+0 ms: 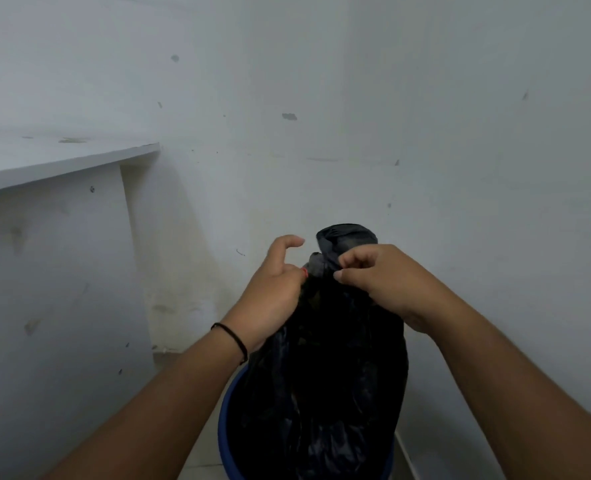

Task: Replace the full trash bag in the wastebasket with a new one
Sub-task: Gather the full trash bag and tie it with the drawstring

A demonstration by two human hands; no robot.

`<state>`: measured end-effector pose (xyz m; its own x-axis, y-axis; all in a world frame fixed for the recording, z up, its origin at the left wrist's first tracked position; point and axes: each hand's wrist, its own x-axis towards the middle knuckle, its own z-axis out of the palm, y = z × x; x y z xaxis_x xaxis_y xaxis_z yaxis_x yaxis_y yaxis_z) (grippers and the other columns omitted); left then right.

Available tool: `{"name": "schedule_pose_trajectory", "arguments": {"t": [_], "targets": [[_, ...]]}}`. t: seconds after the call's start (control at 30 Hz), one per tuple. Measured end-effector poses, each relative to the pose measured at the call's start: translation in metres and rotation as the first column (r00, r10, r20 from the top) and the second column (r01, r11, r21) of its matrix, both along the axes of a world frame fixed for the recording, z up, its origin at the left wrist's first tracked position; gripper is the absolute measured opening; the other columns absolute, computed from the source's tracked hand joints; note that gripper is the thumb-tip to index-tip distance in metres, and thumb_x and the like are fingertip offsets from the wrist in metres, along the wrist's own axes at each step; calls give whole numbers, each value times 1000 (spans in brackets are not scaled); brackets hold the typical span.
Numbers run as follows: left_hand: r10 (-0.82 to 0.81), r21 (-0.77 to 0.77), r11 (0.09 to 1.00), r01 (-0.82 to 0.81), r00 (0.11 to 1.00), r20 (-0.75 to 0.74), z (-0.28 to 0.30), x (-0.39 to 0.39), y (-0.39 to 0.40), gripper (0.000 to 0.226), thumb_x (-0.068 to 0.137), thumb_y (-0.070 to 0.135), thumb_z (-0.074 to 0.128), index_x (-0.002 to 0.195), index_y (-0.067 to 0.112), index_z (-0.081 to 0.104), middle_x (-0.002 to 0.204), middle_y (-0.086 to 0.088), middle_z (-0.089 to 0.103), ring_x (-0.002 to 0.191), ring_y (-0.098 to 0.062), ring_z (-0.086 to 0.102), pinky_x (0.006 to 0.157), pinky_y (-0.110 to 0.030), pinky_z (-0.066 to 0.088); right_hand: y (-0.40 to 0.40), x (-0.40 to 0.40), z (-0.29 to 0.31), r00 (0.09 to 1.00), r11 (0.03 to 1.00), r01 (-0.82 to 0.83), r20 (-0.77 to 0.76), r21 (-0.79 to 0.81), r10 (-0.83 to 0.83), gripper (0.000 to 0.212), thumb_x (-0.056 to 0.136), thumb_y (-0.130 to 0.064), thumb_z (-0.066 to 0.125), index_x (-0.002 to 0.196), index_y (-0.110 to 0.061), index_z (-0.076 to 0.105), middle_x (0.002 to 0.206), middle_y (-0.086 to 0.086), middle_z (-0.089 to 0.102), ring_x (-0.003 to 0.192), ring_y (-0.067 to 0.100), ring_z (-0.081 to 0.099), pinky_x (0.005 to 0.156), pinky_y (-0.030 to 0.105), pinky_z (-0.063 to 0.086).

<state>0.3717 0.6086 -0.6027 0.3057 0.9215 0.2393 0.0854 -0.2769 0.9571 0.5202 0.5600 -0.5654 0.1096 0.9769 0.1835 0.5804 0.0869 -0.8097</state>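
A full black trash bag (332, 386) rises out of a blue wastebasket (225, 431) at the bottom centre. Its top is gathered into a bunched neck, with a tuft of plastic sticking up above my fingers. My left hand (273, 289) grips the neck from the left, index finger lifted off it. My right hand (373, 275) pinches the neck from the right. A thin red band shows at the neck between my hands. The basket's inside and the bag's lower part are hidden.
A white shelf (62, 161) juts from the wall at the left, above a white panel (52, 271). A scuffed white wall (391, 116) stands close behind the bag. Pale floor tiles (200, 455) show beside the basket.
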Motion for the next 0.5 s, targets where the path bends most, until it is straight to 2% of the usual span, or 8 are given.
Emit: {"name": "schedule_pose_trajectory", "arguments": {"t": [0.1, 0.2, 0.27, 0.33, 0.4, 0.5], "targets": [[-122, 71, 989, 130, 988, -100, 3, 5, 5, 50, 90, 6, 47, 120, 46, 46, 52, 7, 43, 49, -8, 39, 48, -18, 33, -4, 1, 3, 990, 993, -116, 73, -33, 118, 11, 86, -7, 61, 84, -14, 69, 76, 1, 64, 70, 12, 56, 69, 26, 44], [-53, 204, 974, 102, 971, -233, 3, 2, 12, 28, 86, 15, 60, 102, 38, 64, 53, 10, 49, 49, -4, 44, 51, -15, 36, -7, 7, 4, 988, 990, -138, 59, -28, 140, 18, 84, -3, 60, 91, -17, 69, 83, 6, 67, 75, 14, 60, 75, 29, 48], [-12, 282, 956, 84, 968, -249, 1, 1, 15, 13, 82, 16, 66, 82, 29, 68, 53, 7, 47, 49, -4, 41, 52, -16, 35, -7, 12, 0, 994, 994, -107, 17, -30, 108, 20, 82, -4, 64, 95, -20, 66, 88, 6, 70, 78, 14, 63, 80, 31, 50], [59, 341, 939, 28, 968, -243, -3, 1, 17, 16, 82, 13, 65, 71, 25, 66, 51, 6, 41, 47, -3, 36, 51, -15, 32, -8, 14, -5, 998, 999, -34, 58, -21, 35, 14, 82, -12, 68, 94, -19, 66, 83, 0, 68, 72, 12, 61, 73, 28, 50], [166, 393, 918, -60, 956, -243, -4, 1, 16, 15, 82, 13, 62, 68, 19, 63, 53, 6, 40, 50, -4, 36, 51, -13, 31, -8, 14, -8, 994, 1000, 20, 106, 6, -21, 2, 83, -18, 68, 84, -17, 68, 73, -4, 64, 60, 8, 57, 64, 26, 49], [293, 509, 850, -136, 925, -243, -7, 4, 10, 8, 77, 13, 62, 73, 19, 57, 73, 5, 48, 62, -3, 44, 58, -8, 34, -7, 14, -7, 997, 998, 55, 53, 35, -57, 9, 84, -12, 62, 79, -17, 67, 69, -2, 63, 58, 11, 55, 60, 29, 47]]}}
